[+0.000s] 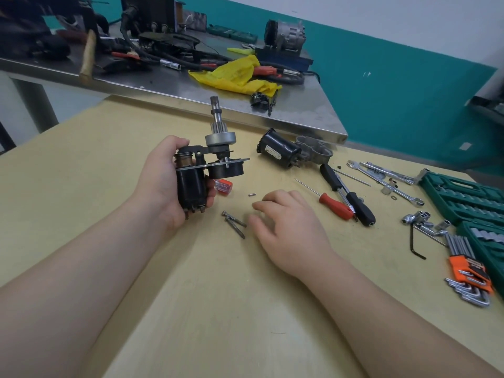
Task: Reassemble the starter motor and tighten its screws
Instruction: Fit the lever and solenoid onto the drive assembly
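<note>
Starter-motor assembly (207, 165), a black solenoid cylinder joined by a thin metal plate to a geared steel shaft, stands upright above the pale wooden table (191, 309), shaft pointing up and away. The left hand (163, 186) holds it, fingers and thumb curled round the solenoid body. Loose parts lie well apart to the right: a black cylindrical motor housing (278, 150) touching a grey cast nose piece (313, 148). The right hand (289, 225) hovers low over the table, fingers loosely bent and holding nothing. Just left of its fingertips lie two long steel bolts (234, 223), crossed at their heads and running toward the lower right. A tiny steel pin (251, 195) lies just beyond. Being nearest, the right hand likely picks up the bolts.
</note>
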